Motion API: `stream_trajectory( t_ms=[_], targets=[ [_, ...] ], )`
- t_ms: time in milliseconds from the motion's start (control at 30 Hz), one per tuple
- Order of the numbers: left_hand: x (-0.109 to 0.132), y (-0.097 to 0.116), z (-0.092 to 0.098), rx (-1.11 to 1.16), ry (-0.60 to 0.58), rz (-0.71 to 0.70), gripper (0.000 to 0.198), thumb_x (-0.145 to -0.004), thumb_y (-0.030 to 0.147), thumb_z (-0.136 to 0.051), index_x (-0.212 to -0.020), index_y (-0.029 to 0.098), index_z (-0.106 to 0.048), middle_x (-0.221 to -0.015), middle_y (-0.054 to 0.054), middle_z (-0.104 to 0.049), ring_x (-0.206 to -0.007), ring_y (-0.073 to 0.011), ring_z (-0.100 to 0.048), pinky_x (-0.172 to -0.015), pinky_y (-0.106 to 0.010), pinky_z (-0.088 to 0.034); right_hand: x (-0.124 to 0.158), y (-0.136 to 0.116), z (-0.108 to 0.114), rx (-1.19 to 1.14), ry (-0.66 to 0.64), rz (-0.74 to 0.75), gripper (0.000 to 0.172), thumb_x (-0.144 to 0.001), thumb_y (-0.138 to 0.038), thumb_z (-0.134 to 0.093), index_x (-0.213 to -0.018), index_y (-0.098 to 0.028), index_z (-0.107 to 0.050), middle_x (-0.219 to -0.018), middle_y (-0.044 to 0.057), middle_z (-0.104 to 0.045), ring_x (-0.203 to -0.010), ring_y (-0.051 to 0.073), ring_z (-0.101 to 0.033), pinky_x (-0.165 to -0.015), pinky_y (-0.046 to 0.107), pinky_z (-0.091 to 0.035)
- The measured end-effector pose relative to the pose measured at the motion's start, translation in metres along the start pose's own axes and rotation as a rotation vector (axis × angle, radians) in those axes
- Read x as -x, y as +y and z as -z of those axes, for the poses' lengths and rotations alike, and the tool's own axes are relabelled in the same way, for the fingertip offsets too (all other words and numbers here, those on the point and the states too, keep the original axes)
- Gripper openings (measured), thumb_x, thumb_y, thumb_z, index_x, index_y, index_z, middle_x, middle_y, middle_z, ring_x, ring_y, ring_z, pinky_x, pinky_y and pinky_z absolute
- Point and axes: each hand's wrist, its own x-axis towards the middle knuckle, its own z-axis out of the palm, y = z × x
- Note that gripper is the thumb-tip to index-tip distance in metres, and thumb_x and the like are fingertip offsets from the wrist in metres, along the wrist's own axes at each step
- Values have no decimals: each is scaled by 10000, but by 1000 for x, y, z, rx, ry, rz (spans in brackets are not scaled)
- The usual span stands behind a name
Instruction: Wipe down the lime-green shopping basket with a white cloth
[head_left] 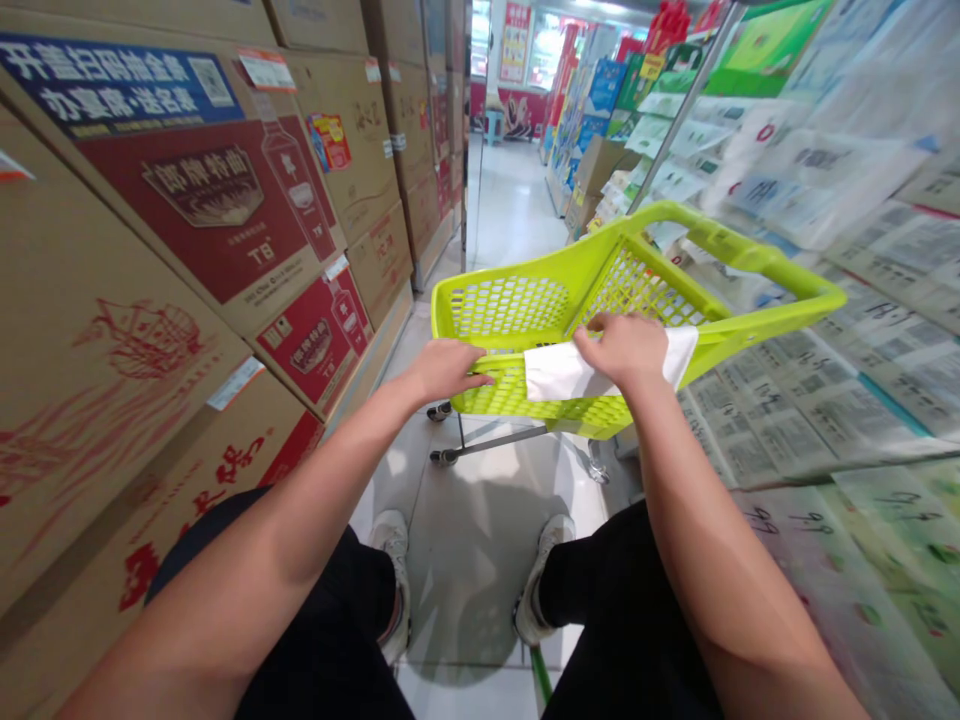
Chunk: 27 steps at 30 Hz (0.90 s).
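Observation:
A lime-green shopping cart (517,285) stands sideways across the aisle in front of me, its handle end pointing right. My left hand (448,370) is closed round the near rim of its basket, close to the left corner. Over the same rim, further right, hangs a white cloth (559,372). My right hand (624,345) lies on the cloth with its fingers curled over it and the rim. The fingertips of my right hand are partly hidden behind the rim.
Stacked cardboard boxes (315,240) line the left side. On the right, plastic-wrapped paper packs (810,370) rise close to the cart. My shoes stand on the tiled floor (465,530), with a green strip (540,675) near the right one. A blue stool (493,126) is far ahead.

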Motion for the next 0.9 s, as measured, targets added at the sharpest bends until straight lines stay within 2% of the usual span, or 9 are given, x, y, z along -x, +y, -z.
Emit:
stream_trajectory(
  t_ms=[67,133,200,300,400,467,600,700,900],
  targets=[
    [0,1,-2,4,18,-3,469,-1048,635,-540,-1152,215,-721,-1155,-111,-817,-1097,-305,-767,-809,-349,-498,-5,7,2,43,-13,-17,527,-981,-541,-483,-1118,-197,-858,-977,193,-810,-1061,379,-730,-868,436,-416],
    [-1,3,-3,5,29,-2,474,-1049,637,-540,-1166,215,-719,-1160,-113,-819,-1103,-309,-769,-808,-351,-497,-5,4,2,80,-53,37,563,-1005,-560,-443,-1085,-195,-865,-970,188,-812,-1047,367,-738,-910,450,-410],
    [-2,4,-3,4,30,2,472,-1050,633,-542,-1190,217,-718,-1185,-115,-817,-1125,-311,-766,-811,-351,-494,-1,-8,1,97,-114,127,621,-1034,-592,-392,-1041,-196,-869,-947,178,-814,-1000,348,-749,-933,454,-399],
    [-2,4,-1,5,19,6,469,-1048,629,-549,-1214,226,-721,-1213,-109,-815,-1147,-317,-762,-799,-351,-486,10,-37,-3,49,-170,239,663,-1069,-608,-330,-1046,-219,-866,-950,159,-822,-951,321,-756,-885,424,-396],
    [-1,-2,2,10,-6,5,442,-1042,616,-571,-1206,236,-726,-1206,-97,-818,-1142,-315,-765,-778,-346,-477,14,-52,-5,21,-162,251,681,-1078,-617,-309,-1045,-219,-862,-925,150,-822,-928,311,-754,-912,431,-383],
    [0,-7,3,7,-32,6,452,-1043,625,-563,-1203,234,-721,-1199,-97,-818,-1133,-313,-768,-766,-345,-471,11,-43,-5,39,-145,196,692,-1072,-620,-313,-1020,-201,-861,-875,153,-812,-892,309,-747,-962,458,-363],
    [1,-12,3,-18,-60,28,493,-1043,662,-531,-1191,230,-717,-1181,-101,-819,-1116,-320,-772,-761,-352,-473,1,3,-2,101,-30,10,643,-1043,-562,-364,-1045,-155,-862,-904,190,-805,-928,340,-729,-975,487,-338],
    [0,-10,0,-16,-38,25,490,-1045,653,-536,-1207,226,-713,-1192,-108,-816,-1129,-331,-769,-770,-360,-483,3,16,0,117,20,-6,592,-1036,-505,-388,-1050,-145,-858,-994,202,-809,-1005,352,-705,-958,480,-330],
    [0,-5,0,14,-30,-8,485,-1054,615,-546,-1223,193,-712,-1207,-136,-806,-1147,-330,-759,-813,-363,-503,23,-31,-6,36,-32,203,578,-1108,-397,-299,-1011,-184,-828,-1097,147,-814,-1038,304,-677,-905,438,-314]
  ],
)
